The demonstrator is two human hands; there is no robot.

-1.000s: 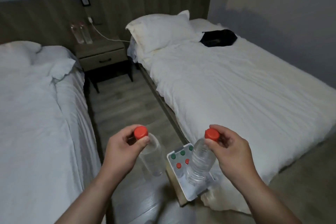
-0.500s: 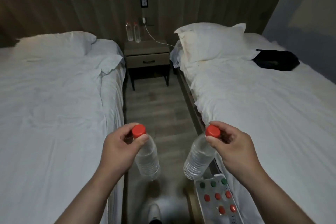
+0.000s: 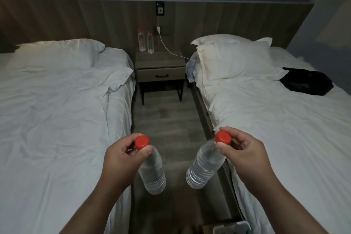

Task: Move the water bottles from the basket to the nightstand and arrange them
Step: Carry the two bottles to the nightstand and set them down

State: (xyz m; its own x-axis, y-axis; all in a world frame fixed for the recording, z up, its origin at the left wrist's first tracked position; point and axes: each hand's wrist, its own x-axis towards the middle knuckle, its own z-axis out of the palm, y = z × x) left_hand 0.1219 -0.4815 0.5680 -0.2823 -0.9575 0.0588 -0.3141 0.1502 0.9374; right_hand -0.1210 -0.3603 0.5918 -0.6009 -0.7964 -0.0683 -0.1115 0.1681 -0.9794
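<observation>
The left hand (image 3: 123, 157) is pinching one bottle (image 3: 152, 173) and the right hand (image 3: 241, 150) the other bottle (image 3: 204, 167) by the top, dangling both over the floor (image 3: 167, 119), likely for carrying to the far table (image 3: 167, 59), where two more bottles (image 3: 146, 42) are standing.

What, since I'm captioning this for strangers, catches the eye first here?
Up front, the left hand holds the left bottle and the right hand holds the right bottle, each by its red-capped neck. Far back, two more bottles stand on the nightstand between two white beds.
</observation>
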